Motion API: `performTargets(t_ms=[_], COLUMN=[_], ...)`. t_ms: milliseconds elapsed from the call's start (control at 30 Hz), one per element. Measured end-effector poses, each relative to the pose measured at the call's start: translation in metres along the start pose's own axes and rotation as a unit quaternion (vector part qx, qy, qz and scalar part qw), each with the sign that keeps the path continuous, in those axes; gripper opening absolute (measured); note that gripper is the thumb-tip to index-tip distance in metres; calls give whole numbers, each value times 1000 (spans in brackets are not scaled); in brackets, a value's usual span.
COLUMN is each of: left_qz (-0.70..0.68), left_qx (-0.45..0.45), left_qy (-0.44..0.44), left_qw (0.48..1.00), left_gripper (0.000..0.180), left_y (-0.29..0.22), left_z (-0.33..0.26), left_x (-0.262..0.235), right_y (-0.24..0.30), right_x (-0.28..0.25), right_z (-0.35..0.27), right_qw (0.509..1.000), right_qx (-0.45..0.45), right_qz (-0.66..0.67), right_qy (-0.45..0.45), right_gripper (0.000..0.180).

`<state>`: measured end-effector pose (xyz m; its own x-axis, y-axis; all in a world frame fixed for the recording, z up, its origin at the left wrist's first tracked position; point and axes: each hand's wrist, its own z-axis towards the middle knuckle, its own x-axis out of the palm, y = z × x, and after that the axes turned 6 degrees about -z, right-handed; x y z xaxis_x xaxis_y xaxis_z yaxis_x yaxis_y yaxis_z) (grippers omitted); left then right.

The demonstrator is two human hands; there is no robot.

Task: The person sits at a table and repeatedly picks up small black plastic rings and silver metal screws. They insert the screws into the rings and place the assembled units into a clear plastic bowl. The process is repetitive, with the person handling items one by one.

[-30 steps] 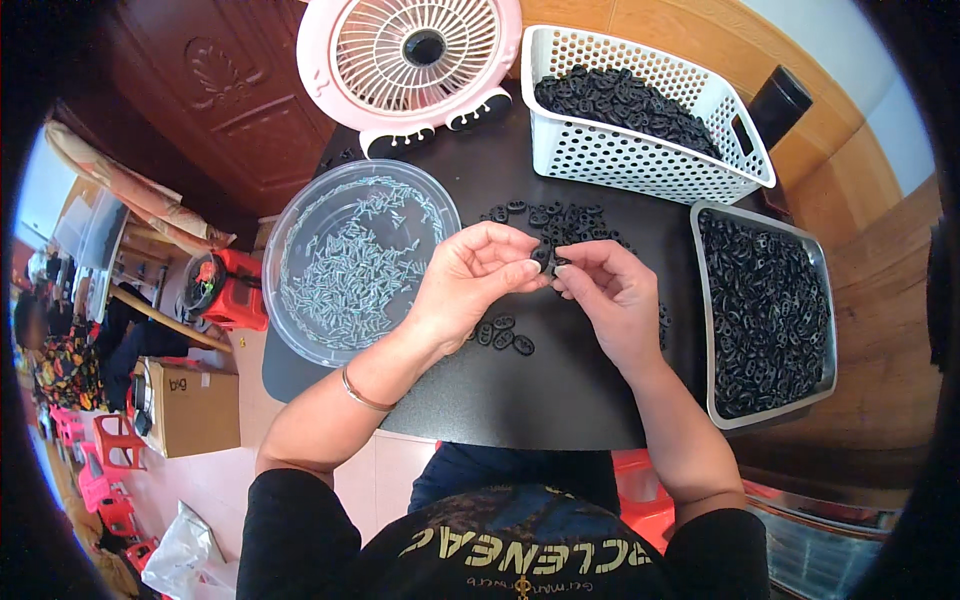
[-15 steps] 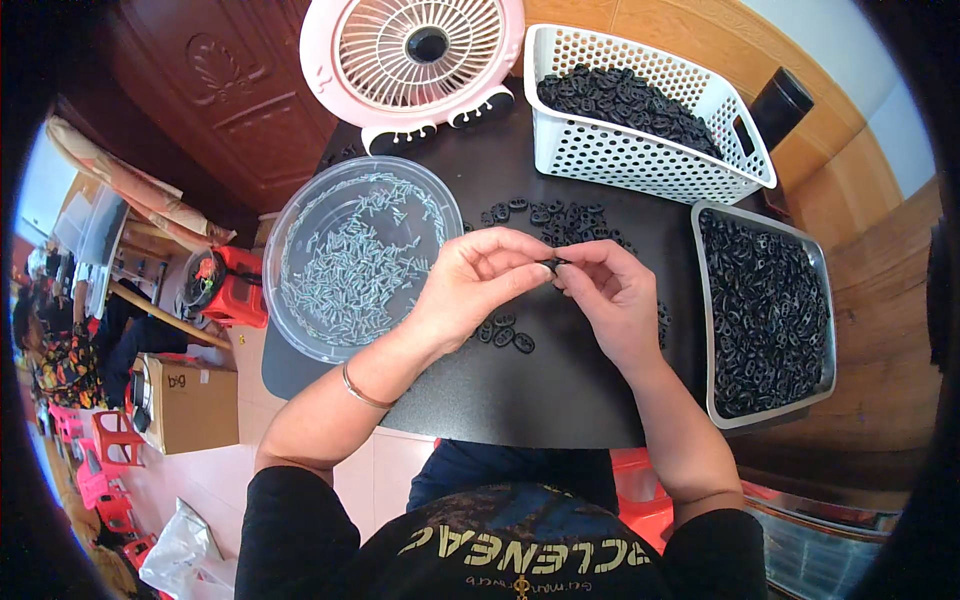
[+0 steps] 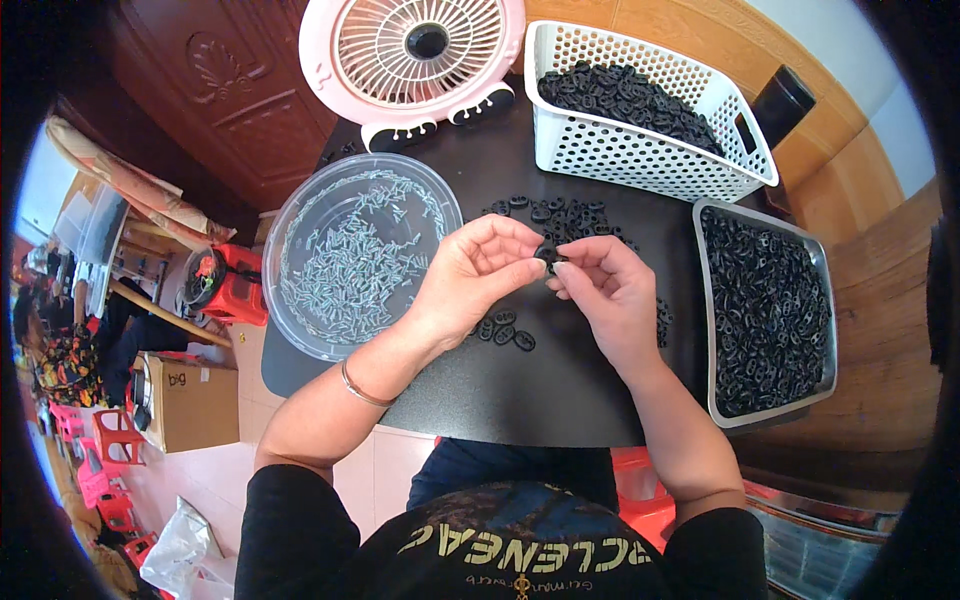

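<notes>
My left hand and my right hand meet over the middle of the dark table. Between their thumbs and fingertips they both pinch one small black oval plastic piece. Its face with holes shows partly, and the fingers cover the rest. Just beyond lies a loose pile of similar black oval pieces, partly hidden by my hands. Several more black ovals lie on the near side, beside my left wrist. A round clear tub stands left of my left hand, holding many short silvery pieces like tiny springs.
At the back stands a pink fan. A white perforated basket of black pieces is at the back right. A metal-edged tray full of black ovals sits on the right. A cardboard box stands on the floor at left.
The black oval piece has turned, so more of its face shows between my fingertips. My left fingers have shifted slightly, and both hands stay in the same place.
</notes>
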<state>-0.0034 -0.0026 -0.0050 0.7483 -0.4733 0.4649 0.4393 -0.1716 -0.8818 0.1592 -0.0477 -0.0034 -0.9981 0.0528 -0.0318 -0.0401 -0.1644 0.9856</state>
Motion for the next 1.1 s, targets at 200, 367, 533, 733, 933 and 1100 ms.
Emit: performTargets(t_ms=[200, 367, 533, 733, 933, 1100], left_qz=[3, 7, 20, 22, 38, 28], left_qx=[8, 16, 17, 16, 17, 17], left_qy=[1, -2, 1, -10, -18, -9], left_qw=[1000, 1000, 1000, 1000, 999, 999], left_gripper=[16, 14, 14, 14, 13, 11], left_y=[0, 1, 1, 1, 0, 0], left_z=[1, 0, 0, 0, -1, -2], left_x=[1, 0, 0, 2, 3, 4], right_y=[-2, -3, -2, -1, -3, -2], right_x=[2, 3, 4, 4, 4, 4], right_z=[0, -1, -2, -2, -3, -3], right_qw=[998, 998, 998, 997, 997, 996], right_qx=[1, -10, -2, 1, -12, 1], right_qz=[62, 60, 62, 72, 74, 85], right_qy=[-1, -8, -12, -19, -24, -17], right_gripper=[12, 11, 11, 10, 9, 9])
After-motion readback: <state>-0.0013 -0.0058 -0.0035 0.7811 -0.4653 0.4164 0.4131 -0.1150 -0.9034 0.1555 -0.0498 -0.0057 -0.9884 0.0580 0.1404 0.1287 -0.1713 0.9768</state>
